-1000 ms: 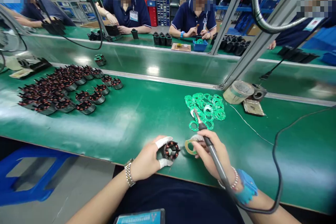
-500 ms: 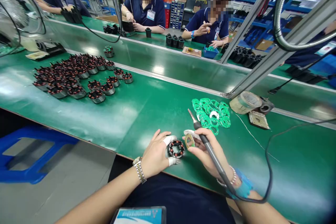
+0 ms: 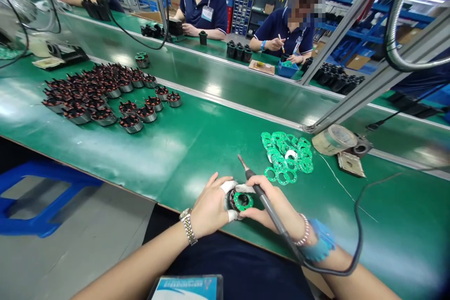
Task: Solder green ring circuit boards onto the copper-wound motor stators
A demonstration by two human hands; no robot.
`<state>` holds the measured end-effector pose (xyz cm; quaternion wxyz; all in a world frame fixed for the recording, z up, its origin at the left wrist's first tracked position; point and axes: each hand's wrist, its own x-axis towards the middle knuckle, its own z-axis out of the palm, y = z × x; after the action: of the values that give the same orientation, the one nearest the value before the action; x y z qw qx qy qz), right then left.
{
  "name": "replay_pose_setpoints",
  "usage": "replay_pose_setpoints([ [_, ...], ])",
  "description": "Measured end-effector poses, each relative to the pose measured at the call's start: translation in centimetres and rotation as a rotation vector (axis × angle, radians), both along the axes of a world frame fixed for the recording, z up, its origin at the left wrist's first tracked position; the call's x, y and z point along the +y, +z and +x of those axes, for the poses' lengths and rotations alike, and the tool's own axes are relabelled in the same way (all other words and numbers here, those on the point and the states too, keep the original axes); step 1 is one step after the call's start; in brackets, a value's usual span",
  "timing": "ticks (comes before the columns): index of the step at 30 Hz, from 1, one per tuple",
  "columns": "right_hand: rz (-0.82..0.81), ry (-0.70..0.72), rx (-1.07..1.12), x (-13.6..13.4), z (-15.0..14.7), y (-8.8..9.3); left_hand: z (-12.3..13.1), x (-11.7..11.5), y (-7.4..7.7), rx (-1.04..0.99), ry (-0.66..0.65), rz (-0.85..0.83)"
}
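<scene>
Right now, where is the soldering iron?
In the head view, the soldering iron is in the right hand, its tip left of the green ring-shaped circuit boards.

Too many green rings to count in 1 pile (image 3: 286, 157). In front of the pile, 2 hands: 1 L hand (image 3: 211, 208), 1 R hand (image 3: 283, 204). There too: 1 long tool (image 3: 269, 208), 1 round coil part (image 3: 232, 200) w/ 1 green ring (image 3: 249, 203) at its face. Far L of the pile: 1 big heap (image 3: 94, 82) of coil parts, too many to count, approx. 6 loose ones (image 3: 146, 113), 1 blue stool (image 3: 52, 176). R of the pile: 1 tub (image 3: 333, 139), 1 sm. tray (image 3: 351, 165). Beyond the pile: 1 blue basket (image 3: 287, 70), at least 3 co-workers (image 3: 288, 33).
</scene>
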<state>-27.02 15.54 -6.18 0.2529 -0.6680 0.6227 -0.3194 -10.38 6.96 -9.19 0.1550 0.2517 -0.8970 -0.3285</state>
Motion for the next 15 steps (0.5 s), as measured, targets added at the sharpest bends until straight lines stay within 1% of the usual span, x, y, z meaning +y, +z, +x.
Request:
replay_pose_setpoints([
  [5, -0.011, -0.065, -0.016, 0.37, 0.32, -0.55, 0.01, -0.13, -0.13, 0.01, -0.016, -0.001],
  [12, -0.063, 0.042, -0.052, 0.26, -0.15, -0.73, 0.12, -0.2, 0.07, -0.008, -0.023, 0.019],
  [15, -0.082, 0.063, -0.051, 0.24, -0.07, -0.68, 0.09, -0.22, 0.05, -0.009, -0.026, 0.02],
])
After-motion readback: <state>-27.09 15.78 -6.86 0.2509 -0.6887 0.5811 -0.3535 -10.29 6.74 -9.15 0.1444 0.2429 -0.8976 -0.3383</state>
